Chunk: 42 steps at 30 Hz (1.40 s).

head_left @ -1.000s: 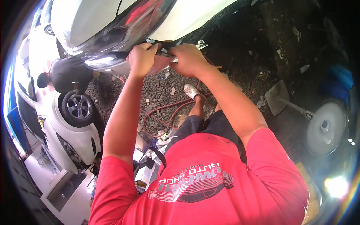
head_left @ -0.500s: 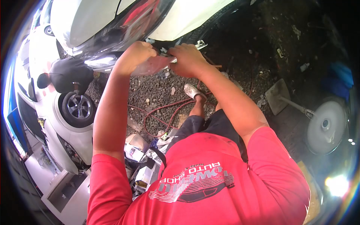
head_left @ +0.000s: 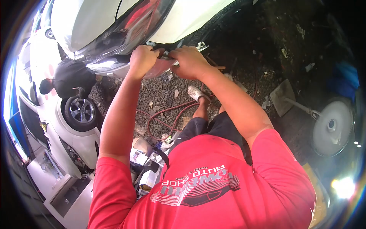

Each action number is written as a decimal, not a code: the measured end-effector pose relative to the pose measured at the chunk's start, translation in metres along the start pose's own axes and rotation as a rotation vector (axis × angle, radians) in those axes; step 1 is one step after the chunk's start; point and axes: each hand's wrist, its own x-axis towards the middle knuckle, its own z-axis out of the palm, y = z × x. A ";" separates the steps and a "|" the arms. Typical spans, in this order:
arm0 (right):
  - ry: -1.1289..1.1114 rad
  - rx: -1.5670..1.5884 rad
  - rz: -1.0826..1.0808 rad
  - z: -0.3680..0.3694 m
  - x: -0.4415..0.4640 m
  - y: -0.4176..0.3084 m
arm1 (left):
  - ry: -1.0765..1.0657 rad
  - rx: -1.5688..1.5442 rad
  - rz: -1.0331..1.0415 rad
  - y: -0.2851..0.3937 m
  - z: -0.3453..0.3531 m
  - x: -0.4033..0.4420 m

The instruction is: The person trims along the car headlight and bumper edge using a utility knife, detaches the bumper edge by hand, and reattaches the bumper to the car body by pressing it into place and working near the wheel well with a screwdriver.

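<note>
Both of my hands are at the corner of a white car, just below its headlight [head_left: 143, 24]. My left hand [head_left: 144, 60] is closed with its fingers curled over the upper edge of the glossy bumper [head_left: 159, 68]. Close beside it on the right, my right hand [head_left: 189, 62] grips the end of the same bumper, thumb underneath. The fingertips are partly hidden, and a dark gap with small parts shows between the hands and the fender [head_left: 179, 23]. A light bracket-like piece [head_left: 202, 46] sticks out just past my right hand.
A person in dark clothes [head_left: 72, 78] bends by another white car's wheel [head_left: 82, 110] at left. A red hose [head_left: 173, 118] lies on the gravel near my shoe [head_left: 196, 92]. Boxes [head_left: 141, 152] lie at lower left, and a pedestal fan [head_left: 331, 126] stands at right.
My left hand has slid right along the bumper edge, nearer to my right hand. My right hand has barely moved. The other person has shifted slightly.
</note>
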 end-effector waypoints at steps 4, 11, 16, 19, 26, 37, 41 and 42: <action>-0.016 -0.002 0.015 0.002 0.001 0.001 | -0.173 -0.416 -0.085 -0.008 -0.017 0.000; -0.008 -0.011 0.005 0.004 0.000 0.003 | -0.249 0.072 0.696 -0.034 -0.035 0.013; -0.018 0.008 -0.002 0.001 -0.001 0.001 | -0.377 -0.031 0.489 -0.019 -0.040 0.016; -0.007 0.011 -0.008 0.003 0.000 0.003 | -0.355 -0.255 0.012 0.009 -0.048 0.000; -0.036 0.018 0.003 -0.001 0.001 0.001 | -0.358 0.017 0.198 0.004 -0.040 0.008; -0.078 0.050 0.014 -0.004 0.000 0.001 | -0.631 0.085 0.327 -0.003 -0.040 0.034; -0.044 0.059 0.014 -0.002 -0.001 0.003 | -0.618 0.161 0.040 0.019 -0.052 0.020; -0.043 0.064 0.014 -0.001 -0.001 0.003 | -0.610 0.120 0.050 0.018 -0.054 0.019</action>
